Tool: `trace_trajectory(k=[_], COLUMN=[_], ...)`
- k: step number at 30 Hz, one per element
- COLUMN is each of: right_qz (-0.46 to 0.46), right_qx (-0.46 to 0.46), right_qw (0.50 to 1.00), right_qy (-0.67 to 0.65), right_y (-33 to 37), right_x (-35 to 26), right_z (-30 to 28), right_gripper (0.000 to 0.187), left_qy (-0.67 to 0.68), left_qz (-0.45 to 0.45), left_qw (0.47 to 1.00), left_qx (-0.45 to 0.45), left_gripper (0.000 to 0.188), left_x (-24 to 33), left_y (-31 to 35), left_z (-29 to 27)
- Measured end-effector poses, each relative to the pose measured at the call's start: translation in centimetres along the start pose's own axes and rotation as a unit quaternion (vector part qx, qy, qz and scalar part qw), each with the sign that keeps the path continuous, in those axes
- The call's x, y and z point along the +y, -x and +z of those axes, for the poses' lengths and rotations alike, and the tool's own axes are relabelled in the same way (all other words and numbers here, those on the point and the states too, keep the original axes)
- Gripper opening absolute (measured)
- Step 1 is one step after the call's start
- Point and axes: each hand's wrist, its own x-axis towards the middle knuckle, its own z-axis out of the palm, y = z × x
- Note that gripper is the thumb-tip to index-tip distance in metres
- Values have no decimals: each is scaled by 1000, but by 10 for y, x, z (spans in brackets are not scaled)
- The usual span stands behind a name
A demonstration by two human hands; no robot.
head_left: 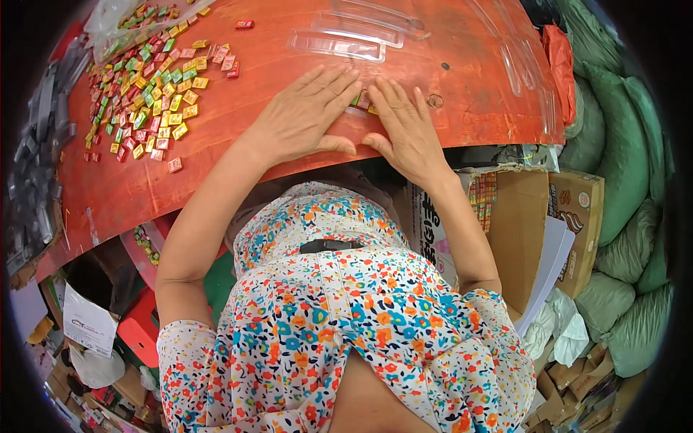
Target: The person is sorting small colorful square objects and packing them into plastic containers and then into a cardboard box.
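My left hand [303,112] lies flat on the orange-red tabletop [253,79], palm down with its fingers stretched out. Opposite it, my right hand [406,130] is also flat, its fingers slanting toward the left ones. Between the fingertips a few tiny coloured boxes [363,99] show in a short row; the hands partly cover them, so I cannot tell how many there are. Just beyond my fingers sits a clear plastic tray [339,46], long and narrow, with another clear tray [372,27] behind it.
Many small red, yellow and green boxes [162,101] spread over the left of the table, beside a clear plastic bag [119,32]. More clear trays [516,61] lie at the right. Cardboard boxes [518,224] and green sacks [613,144] stand right of me. Dark strips [36,137] pile up far left.
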Motion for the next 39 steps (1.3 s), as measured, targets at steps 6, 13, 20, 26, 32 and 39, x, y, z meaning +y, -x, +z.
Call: trace_trajectory(k=[6, 13, 20, 26, 32, 39], right_qz=[-32, -73, -171, -180, -211, -276], right_qx=[-68, -113, -156, -98, -117, -191], right_qw=[997, 991, 972, 975, 970, 936], right_qy=[31, 23, -49, -82, -12, -111], right_y=[1, -12, -60, -140, -176, -137], right_x=[-1, -3, -3, -40, -94, -82], right_z=[7, 1, 4, 35, 80, 43], right_gripper=[79, 82, 69, 52, 51, 50], left_qy=[22, 25, 56, -68, -166, -141], left_qz=[-15, -112, -247, -387, -481, -494], left_qw=[999, 993, 964, 914, 859, 849], left_qx=[-21, -3, 73, 99, 54, 121], left_gripper=[96, 103, 99, 83, 82, 81], left_x=[10, 34, 56, 16, -14, -14], left_y=[8, 17, 51, 118, 160, 166], left_z=[1, 2, -12, -44, -32, -34])
